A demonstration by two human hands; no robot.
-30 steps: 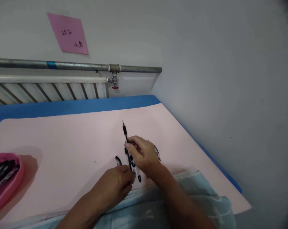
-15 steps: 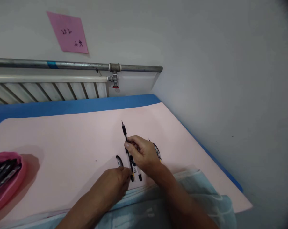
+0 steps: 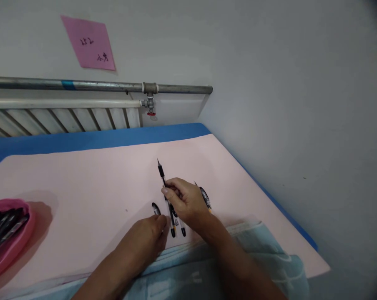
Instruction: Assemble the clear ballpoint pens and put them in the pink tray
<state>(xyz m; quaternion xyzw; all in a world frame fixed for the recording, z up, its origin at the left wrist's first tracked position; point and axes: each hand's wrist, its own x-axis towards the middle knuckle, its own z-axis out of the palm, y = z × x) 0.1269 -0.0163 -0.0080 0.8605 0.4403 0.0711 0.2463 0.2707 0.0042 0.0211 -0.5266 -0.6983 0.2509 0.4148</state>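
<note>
**Right hand (image 3: 184, 202) pinches a pen (image 3: 161, 170), left hand (image 3: 144, 235) a cap (image 3: 156, 208)**

Mid-frame, the pen slants, its tip to the upper left; the cap sits below that tip. Other pens (image 3: 205, 196) lie beside the right hand, on a pink sheet (image 3: 82, 187) over a blue counter (image 3: 113, 139). Lower left, a pink bowl (image 3: 25, 246) of black pens (image 3: 7, 225); upper left, a radiator (image 3: 59, 118) against the wall (image 3: 163, 37).

The table (image 3: 113, 138) is blue, with a big pink sheet (image 3: 82, 187) on top. On the left sits a pink bowl (image 3: 32, 221). Right of the middle lie black and clear pen parts (image 3: 204, 196). One more pen (image 3: 184, 231) is just beside them, partly hidden, its black end showing.
</note>
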